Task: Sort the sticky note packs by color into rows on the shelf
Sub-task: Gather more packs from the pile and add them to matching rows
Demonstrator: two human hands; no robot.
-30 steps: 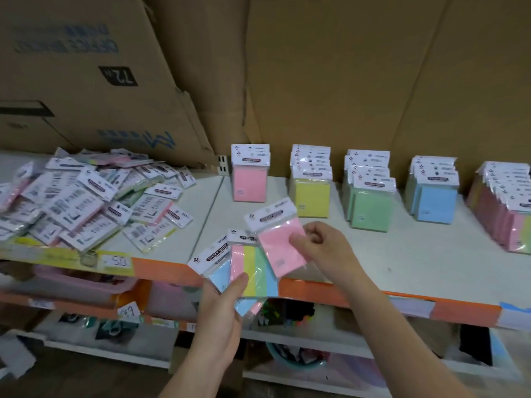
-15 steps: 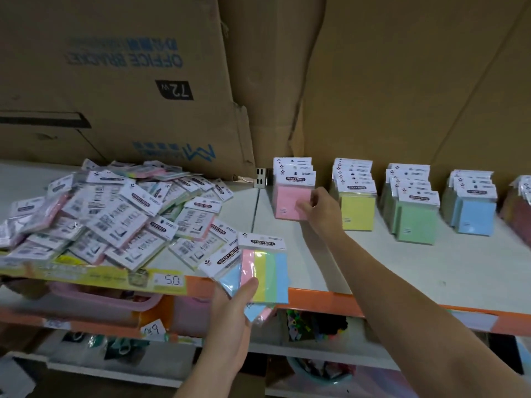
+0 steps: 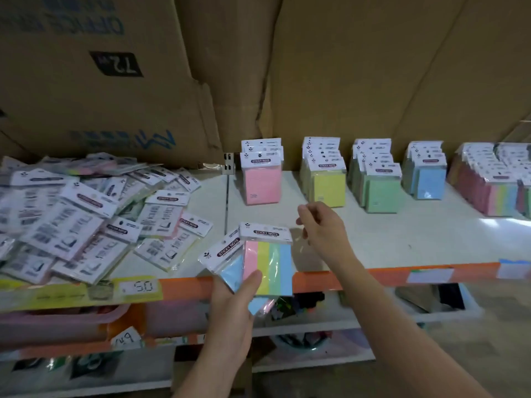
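A striped pack point(image 3: 270, 264) and a blue pack point(image 3: 231, 272) were gripped in the left hand point(image 3: 230, 305) at the shelf point(image 3: 402, 242) edge; the right hand point(image 3: 321, 228) was held loosely curled, empty, before the pink row point(image 3: 263, 182).

Stockroom shelving backed by brown cardboard.

Large cardboard boxes point(image 3: 100, 81) fill the upper left of the frame, printed upside down with blue lettering and a black "72" label. Plain cardboard sheets point(image 3: 373, 67) close off the upper right. Below them a white shelf point(image 3: 373, 239) runs across the middle, with a seam and a small metal bracket point(image 3: 228, 162) at its back near centre. It has an orange front edge point(image 3: 344, 278) and, at lower left, a yellow strip point(image 3: 57, 294) bearing a price tag point(image 3: 140, 287) marked 50. Soft glare lies on the board at the right edge. Underneath, a pink bin point(image 3: 57, 323) sits at lower left beside a handwritten tag point(image 3: 126, 338), and white lower shelves point(image 3: 310, 363) hold dim clutter.
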